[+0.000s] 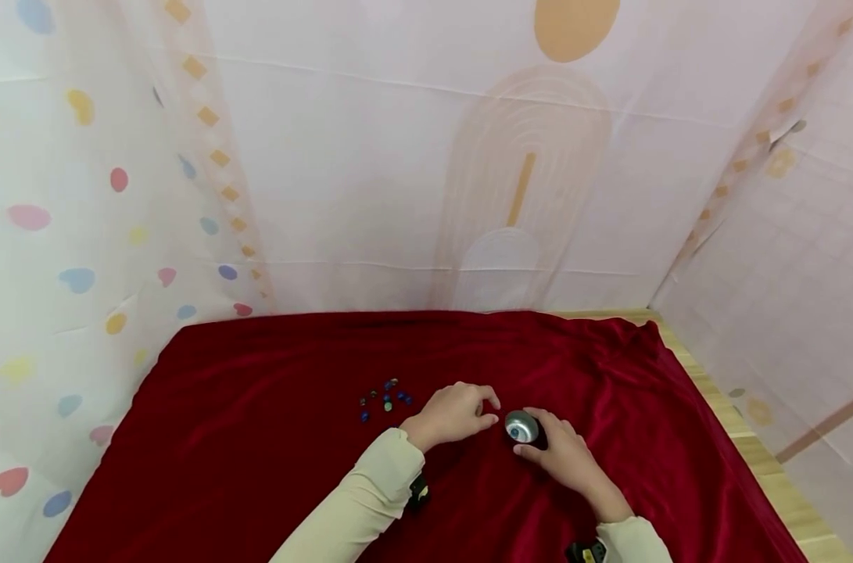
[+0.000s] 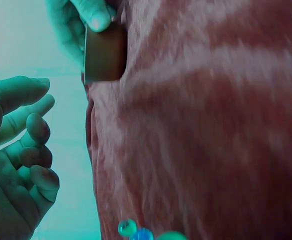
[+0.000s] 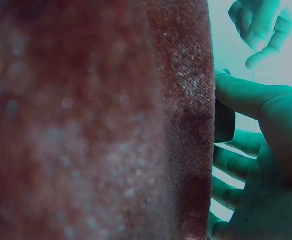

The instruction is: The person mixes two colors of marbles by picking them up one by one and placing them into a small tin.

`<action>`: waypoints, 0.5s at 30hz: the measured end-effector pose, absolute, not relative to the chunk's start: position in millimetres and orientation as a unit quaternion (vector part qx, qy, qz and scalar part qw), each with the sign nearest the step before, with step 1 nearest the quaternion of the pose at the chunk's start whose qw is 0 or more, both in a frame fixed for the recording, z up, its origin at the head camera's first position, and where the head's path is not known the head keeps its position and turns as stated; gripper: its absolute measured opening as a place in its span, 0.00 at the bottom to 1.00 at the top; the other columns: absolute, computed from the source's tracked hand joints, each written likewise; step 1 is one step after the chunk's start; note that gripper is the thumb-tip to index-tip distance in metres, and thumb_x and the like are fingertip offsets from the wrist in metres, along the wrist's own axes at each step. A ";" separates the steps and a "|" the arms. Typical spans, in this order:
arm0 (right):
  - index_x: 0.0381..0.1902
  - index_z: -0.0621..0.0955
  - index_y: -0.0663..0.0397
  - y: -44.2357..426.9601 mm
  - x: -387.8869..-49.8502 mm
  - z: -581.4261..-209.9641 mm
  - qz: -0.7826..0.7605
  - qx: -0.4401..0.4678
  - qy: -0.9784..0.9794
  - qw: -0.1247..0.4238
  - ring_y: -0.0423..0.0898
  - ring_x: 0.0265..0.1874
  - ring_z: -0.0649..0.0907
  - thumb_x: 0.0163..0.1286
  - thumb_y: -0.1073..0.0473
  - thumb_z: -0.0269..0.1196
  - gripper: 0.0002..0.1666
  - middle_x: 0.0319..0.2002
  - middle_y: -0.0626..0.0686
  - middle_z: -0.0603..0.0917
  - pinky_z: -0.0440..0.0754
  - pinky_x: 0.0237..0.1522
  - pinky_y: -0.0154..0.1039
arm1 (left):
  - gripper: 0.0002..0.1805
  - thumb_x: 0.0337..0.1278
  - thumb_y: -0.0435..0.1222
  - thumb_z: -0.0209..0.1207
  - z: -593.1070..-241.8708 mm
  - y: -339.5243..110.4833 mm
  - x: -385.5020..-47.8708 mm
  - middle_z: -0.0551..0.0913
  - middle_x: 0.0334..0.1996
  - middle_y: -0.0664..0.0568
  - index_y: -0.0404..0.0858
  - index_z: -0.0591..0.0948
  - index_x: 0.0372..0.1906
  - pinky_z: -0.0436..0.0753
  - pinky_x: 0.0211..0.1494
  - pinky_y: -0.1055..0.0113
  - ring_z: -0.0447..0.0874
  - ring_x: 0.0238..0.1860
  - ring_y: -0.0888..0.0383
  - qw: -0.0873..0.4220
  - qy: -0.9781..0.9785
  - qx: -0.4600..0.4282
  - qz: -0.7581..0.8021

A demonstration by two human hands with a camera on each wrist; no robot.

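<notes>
My right hand [image 1: 565, 455] grips a small silvery metal cup [image 1: 529, 423] by its side, thumb on the near side and fingers round the far side. A blue marble [image 1: 514, 432] lies inside at the bottom. Just left of the cup, my left hand [image 1: 456, 412] hovers with loosely bent fingers. Nothing shows between those fingers in the left wrist view, where the cup [image 2: 105, 55] appears from the side. Several marbles [image 1: 388, 407], mostly blue and one pale green, are scattered left of my left hand.
A wrinkled dark red velvet cloth [image 1: 257, 438] covers the table, with a wooden edge [image 1: 746, 446] bare along the right. Patterned white sheets [image 1: 356, 172] hang behind and at both sides.
</notes>
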State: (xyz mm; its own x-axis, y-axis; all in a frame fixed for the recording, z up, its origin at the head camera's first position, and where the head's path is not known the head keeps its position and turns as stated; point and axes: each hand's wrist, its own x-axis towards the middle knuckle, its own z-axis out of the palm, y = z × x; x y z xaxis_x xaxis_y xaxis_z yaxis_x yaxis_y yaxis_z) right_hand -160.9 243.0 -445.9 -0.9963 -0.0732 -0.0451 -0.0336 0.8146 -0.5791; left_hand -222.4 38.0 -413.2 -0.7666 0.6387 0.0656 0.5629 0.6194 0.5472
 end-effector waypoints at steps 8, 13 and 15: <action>0.63 0.74 0.53 244.0 -161.0 -447.7 -0.305 -0.034 0.951 0.027 0.60 0.55 0.76 0.59 0.49 0.70 0.36 0.58 0.56 0.79 0.71 0.52 0.62 | 0.10 0.63 0.40 0.60 -410.7 18.6 -225.5 0.70 0.13 0.60 0.43 0.83 0.46 0.63 0.18 0.76 0.63 0.14 0.68 0.068 0.903 0.317 0.280; 0.64 0.73 0.54 243.5 -160.3 -450.8 -0.301 -0.024 0.953 0.031 0.62 0.56 0.75 0.60 0.49 0.69 0.37 0.60 0.58 0.78 0.70 0.51 0.64 | 0.11 0.64 0.41 0.60 -413.3 7.3 -227.1 0.70 0.13 0.60 0.42 0.83 0.47 0.63 0.18 0.75 0.63 0.13 0.67 0.068 0.906 0.311 0.280; 0.64 0.72 0.54 243.0 -160.0 -451.5 -0.297 -0.021 0.954 0.034 0.62 0.56 0.75 0.60 0.48 0.69 0.37 0.61 0.59 0.77 0.70 0.51 0.64 | 0.11 0.64 0.41 0.60 -414.5 2.3 -227.3 0.71 0.13 0.60 0.41 0.83 0.47 0.62 0.17 0.75 0.63 0.13 0.67 0.071 0.905 0.307 0.284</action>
